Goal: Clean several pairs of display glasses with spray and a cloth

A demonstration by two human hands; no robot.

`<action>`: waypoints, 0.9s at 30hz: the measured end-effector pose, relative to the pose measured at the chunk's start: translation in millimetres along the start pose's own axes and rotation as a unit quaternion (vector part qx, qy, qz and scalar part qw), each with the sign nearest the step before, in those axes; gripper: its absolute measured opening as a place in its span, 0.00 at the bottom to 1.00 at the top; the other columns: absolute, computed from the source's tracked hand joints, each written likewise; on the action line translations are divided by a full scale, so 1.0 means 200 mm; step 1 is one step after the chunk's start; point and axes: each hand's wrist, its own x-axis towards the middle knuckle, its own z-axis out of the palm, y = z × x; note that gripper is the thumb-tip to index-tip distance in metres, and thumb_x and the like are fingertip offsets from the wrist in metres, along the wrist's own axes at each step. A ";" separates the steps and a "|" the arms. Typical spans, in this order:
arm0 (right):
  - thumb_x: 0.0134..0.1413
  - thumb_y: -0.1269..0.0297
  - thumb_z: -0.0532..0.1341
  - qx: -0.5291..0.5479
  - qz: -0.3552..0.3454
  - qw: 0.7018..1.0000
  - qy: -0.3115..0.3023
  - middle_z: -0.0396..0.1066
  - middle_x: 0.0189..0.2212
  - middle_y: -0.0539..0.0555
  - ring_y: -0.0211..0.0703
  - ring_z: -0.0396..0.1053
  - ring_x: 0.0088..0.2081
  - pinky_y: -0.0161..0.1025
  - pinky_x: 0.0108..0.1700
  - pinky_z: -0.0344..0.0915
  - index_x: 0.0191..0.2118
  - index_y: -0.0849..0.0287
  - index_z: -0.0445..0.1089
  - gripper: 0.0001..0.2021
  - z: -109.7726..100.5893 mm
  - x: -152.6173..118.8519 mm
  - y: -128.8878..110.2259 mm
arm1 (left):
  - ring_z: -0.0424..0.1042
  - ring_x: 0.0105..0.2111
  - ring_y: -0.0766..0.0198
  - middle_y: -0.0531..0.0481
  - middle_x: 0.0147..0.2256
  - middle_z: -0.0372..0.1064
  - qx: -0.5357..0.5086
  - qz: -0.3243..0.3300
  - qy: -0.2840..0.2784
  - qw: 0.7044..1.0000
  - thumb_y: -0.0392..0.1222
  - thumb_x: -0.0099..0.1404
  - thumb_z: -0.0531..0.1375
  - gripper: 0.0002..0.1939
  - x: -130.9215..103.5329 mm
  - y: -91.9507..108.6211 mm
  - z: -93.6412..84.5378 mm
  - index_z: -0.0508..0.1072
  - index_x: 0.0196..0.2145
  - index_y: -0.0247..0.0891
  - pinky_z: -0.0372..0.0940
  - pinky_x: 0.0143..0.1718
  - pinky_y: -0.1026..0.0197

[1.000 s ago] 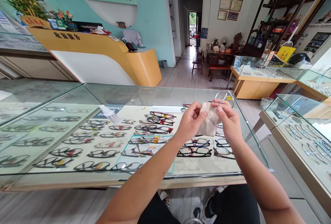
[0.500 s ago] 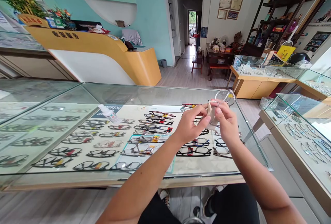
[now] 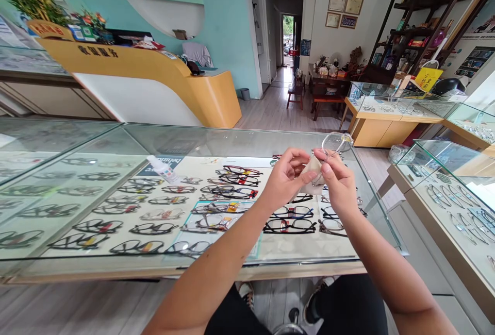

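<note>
Above the right end of the glass counter, my right hand (image 3: 340, 183) pinches a pair of thin-framed eyeglasses (image 3: 337, 142), one clear lens rising past the fingertips. My left hand (image 3: 288, 178) is closed on a beige cleaning cloth (image 3: 314, 171), which lies against the part of the glasses between both hands. The fingers and cloth hide the other lens. A small white bottle (image 3: 162, 169) with a printed label stands on the glass, well left of my hands.
Under the glass top of the display counter (image 3: 247, 268) lie several rows of eyeglasses (image 3: 235, 192). Another glass showcase (image 3: 444, 216) stands at right. Beyond are a yellow-fronted reception desk (image 3: 216, 98), a wooden table with benches (image 3: 328, 99) and a dark shelf (image 3: 417, 31).
My left hand has shifted slightly left and its fingers have curled differently. More of the cloth now shows, spread between the hands. The glasses stay in nearly the same place.
</note>
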 end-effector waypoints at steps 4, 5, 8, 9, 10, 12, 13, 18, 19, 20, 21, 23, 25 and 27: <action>0.58 0.32 0.69 0.008 0.016 1.000 -0.017 0.84 0.48 0.56 0.57 0.75 0.58 0.61 0.67 0.69 0.48 0.43 0.87 0.25 -0.01 0.01 0.01 | 0.80 0.37 0.62 0.48 0.40 0.82 -0.051 -0.038 -0.055 0.997 0.57 0.56 0.80 0.34 0.01 0.00 -0.03 0.67 0.47 0.43 0.68 0.38 0.62; 0.57 0.31 0.69 0.009 0.020 0.999 -0.025 0.84 0.47 0.56 0.57 0.75 0.57 0.61 0.66 0.69 0.48 0.44 0.88 0.26 -0.01 0.02 0.01 | 0.79 0.35 0.62 0.49 0.39 0.82 -0.063 -0.055 -0.063 0.994 0.56 0.55 0.81 0.34 0.01 0.01 -0.04 0.66 0.47 0.43 0.68 0.37 0.62; 0.56 0.30 0.69 0.017 0.029 0.998 -0.045 0.84 0.44 0.56 0.57 0.75 0.56 0.60 0.66 0.68 0.46 0.44 0.88 0.26 -0.01 0.02 0.01 | 0.77 0.30 0.65 0.54 0.35 0.80 -0.099 -0.113 -0.087 0.985 0.53 0.54 0.82 0.34 0.01 0.03 -0.06 0.65 0.45 0.44 0.67 0.33 0.63; 0.55 0.30 0.70 0.021 0.035 0.998 -0.048 0.83 0.42 0.55 0.57 0.76 0.54 0.59 0.64 0.69 0.45 0.44 0.88 0.26 -0.01 0.02 0.01 | 0.76 0.29 0.66 0.55 0.34 0.79 -0.109 -0.130 -0.096 0.981 0.52 0.53 0.82 0.35 0.01 0.03 -0.06 0.65 0.45 0.44 0.67 0.32 0.63; 0.54 0.30 0.70 0.025 0.042 0.998 -0.050 0.83 0.40 0.55 0.56 0.76 0.51 0.57 0.61 0.71 0.44 0.44 0.88 0.25 -0.01 0.02 0.01 | 0.75 0.28 0.66 0.55 0.34 0.79 -0.117 -0.145 -0.104 0.977 0.52 0.52 0.82 0.35 0.01 0.04 -0.06 0.65 0.45 0.43 0.67 0.31 0.63; 0.52 0.30 0.72 0.033 0.051 0.997 -0.053 0.80 0.35 0.54 0.53 0.75 0.45 0.54 0.54 0.72 0.43 0.44 0.88 0.25 -0.01 0.02 0.00 | 0.75 0.27 0.67 0.55 0.34 0.78 -0.129 -0.165 -0.113 0.971 0.50 0.51 0.83 0.35 0.00 0.05 -0.06 0.68 0.46 0.43 0.66 0.30 0.64; 0.52 0.30 0.72 0.035 0.051 0.997 -0.055 0.79 0.33 0.54 0.52 0.74 0.43 0.52 0.51 0.72 0.42 0.44 0.88 0.25 -0.01 0.02 0.00 | 0.75 0.27 0.67 0.55 0.34 0.77 -0.133 -0.173 -0.115 0.969 0.49 0.50 0.83 0.34 0.00 0.05 -0.06 0.69 0.46 0.43 0.65 0.29 0.64; 0.52 0.31 0.72 0.032 0.049 0.997 -0.055 0.79 0.33 0.53 0.52 0.74 0.42 0.52 0.52 0.72 0.38 0.45 0.88 0.23 -0.01 0.02 -0.01 | 0.73 0.27 0.66 0.52 0.35 0.76 -0.128 -0.208 -0.101 0.964 0.55 0.48 0.84 0.35 0.00 0.04 -0.08 0.78 0.49 0.44 0.62 0.26 0.64; 0.53 0.31 0.72 0.032 0.046 0.997 -0.054 0.80 0.35 0.54 0.52 0.74 0.44 0.53 0.53 0.72 0.39 0.44 0.88 0.23 -0.01 0.02 0.00 | 0.72 0.27 0.66 0.52 0.35 0.76 -0.121 -0.211 -0.098 0.965 0.60 0.49 0.82 0.34 0.00 0.04 -0.08 0.79 0.49 0.44 0.62 0.26 0.64; 0.53 0.32 0.72 0.034 0.042 0.997 -0.055 0.80 0.35 0.53 0.52 0.75 0.45 0.53 0.55 0.72 0.41 0.43 0.88 0.22 -0.02 0.02 0.00 | 0.72 0.27 0.66 0.51 0.35 0.77 -0.113 -0.209 -0.095 0.967 0.64 0.50 0.81 0.34 0.00 0.03 -0.07 0.80 0.48 0.44 0.62 0.27 0.64; 0.54 0.33 0.72 0.037 0.036 0.997 -0.057 0.80 0.35 0.53 0.52 0.74 0.45 0.53 0.56 0.71 0.42 0.42 0.88 0.21 -0.02 0.02 0.00 | 0.72 0.28 0.65 0.50 0.35 0.77 -0.102 -0.202 -0.091 0.970 0.67 0.51 0.79 0.34 0.00 0.03 -0.07 0.81 0.48 0.44 0.62 0.28 0.64; 0.56 0.35 0.72 0.044 0.028 0.996 -0.066 0.81 0.35 0.53 0.52 0.74 0.45 0.52 0.57 0.71 0.45 0.40 0.88 0.20 -0.02 0.02 0.01 | 0.72 0.31 0.65 0.50 0.35 0.77 -0.079 -0.184 -0.086 0.976 0.70 0.52 0.78 0.35 0.01 0.02 -0.06 0.82 0.47 0.42 0.63 0.31 0.64; 0.57 0.36 0.72 0.050 0.030 0.996 -0.073 0.82 0.37 0.53 0.52 0.75 0.46 0.52 0.58 0.70 0.46 0.40 0.88 0.19 -0.03 0.02 0.01 | 0.71 0.31 0.66 0.51 0.34 0.75 -0.061 -0.170 -0.088 0.980 0.71 0.52 0.77 0.35 0.01 0.01 -0.04 0.83 0.46 0.40 0.62 0.32 0.64; 0.58 0.35 0.71 0.053 0.039 0.995 -0.074 0.84 0.41 0.54 0.53 0.75 0.49 0.54 0.60 0.70 0.46 0.41 0.88 0.20 -0.02 0.02 0.01 | 0.66 0.29 0.69 0.53 0.30 0.72 -0.049 -0.159 -0.095 0.981 0.70 0.55 0.76 0.33 0.01 0.01 -0.04 0.83 0.42 0.37 0.60 0.31 0.65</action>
